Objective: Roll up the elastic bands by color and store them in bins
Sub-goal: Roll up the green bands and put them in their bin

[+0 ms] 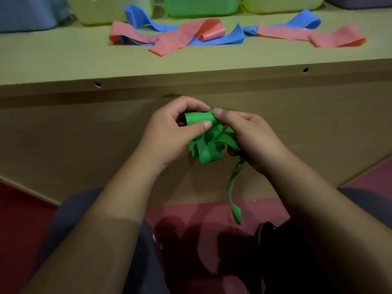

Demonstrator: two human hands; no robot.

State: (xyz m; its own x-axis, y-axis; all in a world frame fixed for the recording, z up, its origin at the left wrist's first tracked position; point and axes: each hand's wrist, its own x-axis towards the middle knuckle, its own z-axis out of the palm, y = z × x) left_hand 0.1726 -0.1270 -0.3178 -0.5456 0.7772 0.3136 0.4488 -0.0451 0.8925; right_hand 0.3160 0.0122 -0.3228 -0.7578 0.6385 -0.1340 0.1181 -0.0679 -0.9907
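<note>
A green elastic band (206, 148) is bunched between both hands, below the table's front edge. My left hand (169, 134) grips its partly rolled end between thumb and fingers. My right hand (252, 139) pinches the same roll at the top and holds the loose loops; one tail hangs down toward the floor. On the table lie several loose bands: red ones (174, 40) (331, 36) and blue ones (222, 38) (301, 22). Three bins stand at the back: a pale green one (106, 11), a bright green one (201, 6) and a yellowish one (282, 4).
The wooden table (63, 60) has a front panel with two small holes. Below are a red floor (21, 219) and my knees in dark trousers. Blue-grey cloth (27, 13) lies at the table's far left.
</note>
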